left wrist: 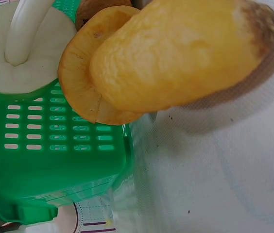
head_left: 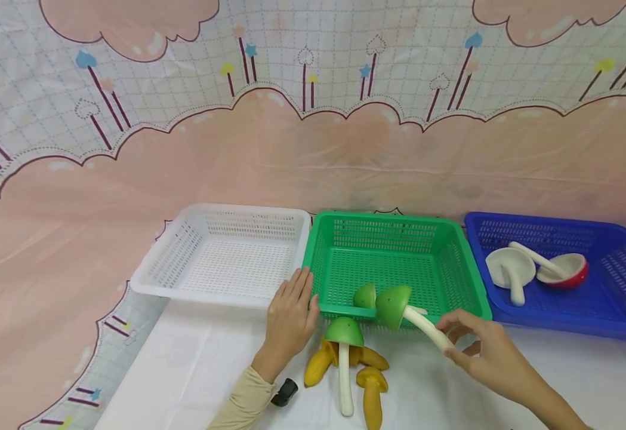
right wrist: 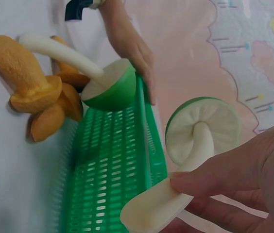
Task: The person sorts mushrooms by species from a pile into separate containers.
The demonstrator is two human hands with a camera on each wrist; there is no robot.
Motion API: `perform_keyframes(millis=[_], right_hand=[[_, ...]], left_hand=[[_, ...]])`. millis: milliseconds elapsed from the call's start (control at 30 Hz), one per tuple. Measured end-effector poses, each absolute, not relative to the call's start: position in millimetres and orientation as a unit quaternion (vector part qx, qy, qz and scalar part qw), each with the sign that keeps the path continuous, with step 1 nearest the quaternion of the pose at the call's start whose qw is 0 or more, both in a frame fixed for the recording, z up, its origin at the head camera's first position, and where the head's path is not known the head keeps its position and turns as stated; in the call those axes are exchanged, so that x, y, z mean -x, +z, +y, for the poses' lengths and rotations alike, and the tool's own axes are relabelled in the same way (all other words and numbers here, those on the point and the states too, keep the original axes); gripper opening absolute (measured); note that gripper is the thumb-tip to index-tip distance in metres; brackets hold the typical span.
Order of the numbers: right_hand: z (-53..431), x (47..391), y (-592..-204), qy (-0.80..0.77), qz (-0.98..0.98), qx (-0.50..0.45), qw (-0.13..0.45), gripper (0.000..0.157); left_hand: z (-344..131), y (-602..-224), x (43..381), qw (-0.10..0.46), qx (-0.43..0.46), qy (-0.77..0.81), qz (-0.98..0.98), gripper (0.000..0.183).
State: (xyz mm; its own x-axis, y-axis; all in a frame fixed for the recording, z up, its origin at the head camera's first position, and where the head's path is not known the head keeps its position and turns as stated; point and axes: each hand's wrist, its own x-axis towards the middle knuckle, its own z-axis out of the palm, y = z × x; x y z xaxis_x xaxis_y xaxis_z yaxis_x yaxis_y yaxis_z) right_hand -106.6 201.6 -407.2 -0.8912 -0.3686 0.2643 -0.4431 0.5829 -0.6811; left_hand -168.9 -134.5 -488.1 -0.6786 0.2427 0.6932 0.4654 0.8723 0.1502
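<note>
Green-capped mushroom (head_left: 417, 319): stem pinched by right hand (head_left: 478, 351), cap at its ten o'clock; left hand (head_left: 289, 315) at nine o'clock, fingers straight, touching green basket (head_left: 382, 263).

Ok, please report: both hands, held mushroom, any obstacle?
Right hand pinches green-capped mushroom by stem. Left hand at corner of green basket. Second mushroom inside; no obstacle seen.

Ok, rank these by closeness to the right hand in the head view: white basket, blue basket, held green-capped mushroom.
1. Green-capped mushroom: pinched in the right hand.
2. Blue basket: beyond the hand, to its right.
3. White basket: leftmost of the baskets.
</note>
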Motion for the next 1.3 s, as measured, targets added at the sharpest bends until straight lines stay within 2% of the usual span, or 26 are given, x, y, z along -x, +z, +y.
perform_keyframes(millis=[800, 1300], right_hand=[[198, 148, -395, 0.371, -0.890, -0.249, 0.091, 0.035], [189, 181, -391, 0.367, -0.893, -0.256, 0.059, 0.028]], left_hand=[[-135, -488, 168, 0.348, 0.194, -0.150, -0.905, 0.049], [-136, -481, 168, 0.338, 0.195, -0.151, -0.908, 0.048]])
